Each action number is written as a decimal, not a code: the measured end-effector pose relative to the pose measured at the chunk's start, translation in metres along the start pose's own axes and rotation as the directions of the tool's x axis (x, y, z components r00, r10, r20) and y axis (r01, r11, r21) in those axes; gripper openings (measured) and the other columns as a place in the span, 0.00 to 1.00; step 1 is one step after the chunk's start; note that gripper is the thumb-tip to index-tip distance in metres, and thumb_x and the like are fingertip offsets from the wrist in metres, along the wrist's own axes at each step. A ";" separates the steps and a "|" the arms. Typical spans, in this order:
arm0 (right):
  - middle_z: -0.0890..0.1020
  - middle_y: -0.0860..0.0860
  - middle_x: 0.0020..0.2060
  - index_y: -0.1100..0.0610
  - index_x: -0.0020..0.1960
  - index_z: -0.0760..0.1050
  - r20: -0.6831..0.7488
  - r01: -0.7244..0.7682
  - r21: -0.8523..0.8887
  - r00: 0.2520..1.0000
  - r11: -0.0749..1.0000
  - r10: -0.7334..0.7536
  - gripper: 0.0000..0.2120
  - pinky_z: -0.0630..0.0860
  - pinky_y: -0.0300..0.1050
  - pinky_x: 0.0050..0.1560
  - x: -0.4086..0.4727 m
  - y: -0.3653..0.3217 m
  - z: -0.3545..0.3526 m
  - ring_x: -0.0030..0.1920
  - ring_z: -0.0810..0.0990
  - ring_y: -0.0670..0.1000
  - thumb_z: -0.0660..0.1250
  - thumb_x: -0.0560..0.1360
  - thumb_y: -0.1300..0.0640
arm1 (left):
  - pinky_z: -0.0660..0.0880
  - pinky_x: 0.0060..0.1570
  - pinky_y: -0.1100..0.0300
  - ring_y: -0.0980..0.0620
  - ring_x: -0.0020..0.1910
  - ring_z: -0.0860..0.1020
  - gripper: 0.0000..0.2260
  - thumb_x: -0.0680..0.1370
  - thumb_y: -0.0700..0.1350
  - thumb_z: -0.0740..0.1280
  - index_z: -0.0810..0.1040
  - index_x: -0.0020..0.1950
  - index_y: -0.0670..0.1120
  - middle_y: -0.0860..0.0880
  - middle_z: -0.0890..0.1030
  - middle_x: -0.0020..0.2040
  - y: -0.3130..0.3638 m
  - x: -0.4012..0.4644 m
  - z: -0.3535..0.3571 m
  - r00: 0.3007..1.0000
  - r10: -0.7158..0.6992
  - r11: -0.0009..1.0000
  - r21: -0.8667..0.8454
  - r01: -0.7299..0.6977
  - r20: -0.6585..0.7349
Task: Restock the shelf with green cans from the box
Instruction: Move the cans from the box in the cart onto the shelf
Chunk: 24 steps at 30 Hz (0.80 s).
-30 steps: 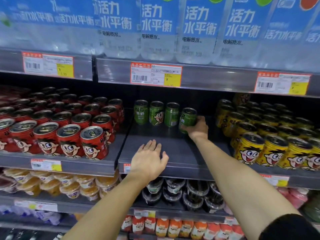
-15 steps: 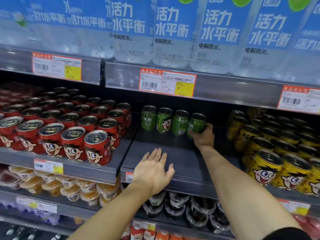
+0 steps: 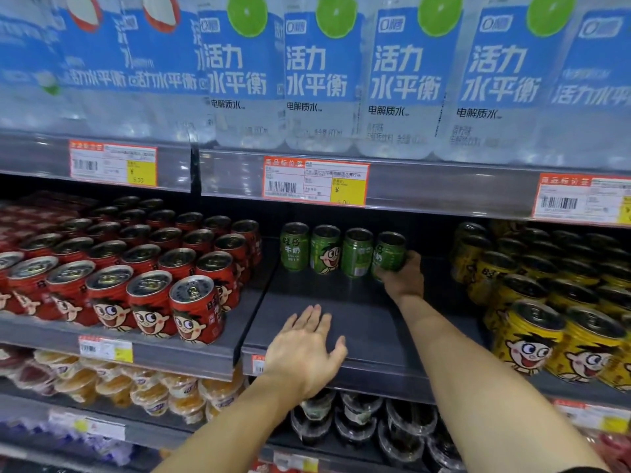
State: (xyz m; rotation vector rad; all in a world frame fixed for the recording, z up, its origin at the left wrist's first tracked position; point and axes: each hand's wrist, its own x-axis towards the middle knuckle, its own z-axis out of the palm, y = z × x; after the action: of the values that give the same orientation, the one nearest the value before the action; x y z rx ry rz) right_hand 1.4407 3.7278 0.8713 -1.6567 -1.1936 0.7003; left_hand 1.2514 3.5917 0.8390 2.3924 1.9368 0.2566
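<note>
Left hand lies flat, fingers spread, on the shelf front edge. Further back, right hand grips the fourth green can, slightly tilted, at the right end of a row of three green cans near the rear.

four green cans (one gripped), two hands

A dark shelf spans mid-frame. Four green cans stand at its back, the left hand flat near its front edge
</note>
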 end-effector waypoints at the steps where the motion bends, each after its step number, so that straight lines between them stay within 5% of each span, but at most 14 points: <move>1: 0.76 0.59 0.65 0.59 0.73 0.60 0.021 -0.016 0.002 1.000 1.000 0.016 0.38 0.70 0.49 0.65 -0.002 -0.001 0.000 0.65 0.74 0.60 0.76 0.70 0.56 | 0.41 0.75 0.59 0.56 0.78 0.45 0.31 0.80 0.62 0.43 0.51 0.80 0.48 0.50 0.48 0.80 0.000 0.000 -0.001 1.000 -0.001 1.000 -0.001 0.001 0.001; 5: 0.71 0.60 0.71 0.60 0.78 0.50 0.038 -0.056 -0.061 0.998 0.997 0.058 0.46 0.69 0.49 0.67 -0.018 0.000 -0.008 0.69 0.71 0.61 0.74 0.72 0.49 | 0.42 0.75 0.60 0.57 0.78 0.46 0.30 0.81 0.62 0.45 0.52 0.80 0.48 0.50 0.48 0.80 0.001 -0.002 -0.004 1.000 -0.015 1.000 -0.012 0.015 0.021; 11: 0.75 0.59 0.66 0.58 0.72 0.64 0.180 0.101 -0.344 0.983 0.933 -0.040 0.28 0.72 0.46 0.61 -0.056 0.010 -0.033 0.64 0.74 0.60 0.66 0.77 0.46 | 0.44 0.74 0.60 0.56 0.78 0.48 0.30 0.81 0.61 0.46 0.53 0.80 0.48 0.51 0.50 0.80 0.004 -0.002 -0.009 0.999 -0.025 0.999 -0.020 0.025 0.034; 17: 0.70 0.58 0.71 0.60 0.72 0.67 0.463 0.440 -0.664 0.877 0.605 -0.128 0.35 0.66 0.53 0.68 -0.109 0.006 -0.040 0.71 0.67 0.59 0.52 0.79 0.33 | 0.51 0.74 0.59 0.53 0.77 0.55 0.27 0.82 0.57 0.50 0.60 0.78 0.47 0.48 0.58 0.78 0.011 -0.003 -0.015 0.999 -0.037 0.999 -0.003 0.037 -0.018; 24: 0.68 0.61 0.72 0.62 0.71 0.69 0.405 0.469 -0.736 0.883 0.488 -0.237 0.29 0.61 0.56 0.71 -0.146 0.016 -0.028 0.73 0.63 0.61 0.47 0.83 0.42 | 0.56 0.72 0.56 0.48 0.75 0.61 0.22 0.83 0.50 0.53 0.67 0.74 0.42 0.43 0.64 0.76 0.022 -0.012 -0.021 0.998 -0.057 0.998 -0.041 0.056 -0.041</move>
State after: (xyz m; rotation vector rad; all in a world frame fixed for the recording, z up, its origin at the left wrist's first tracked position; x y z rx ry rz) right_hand 1.4182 3.5806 0.8567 -1.9603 -2.2246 0.0185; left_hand 1.2664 3.5738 0.8614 2.3224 1.9942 0.3421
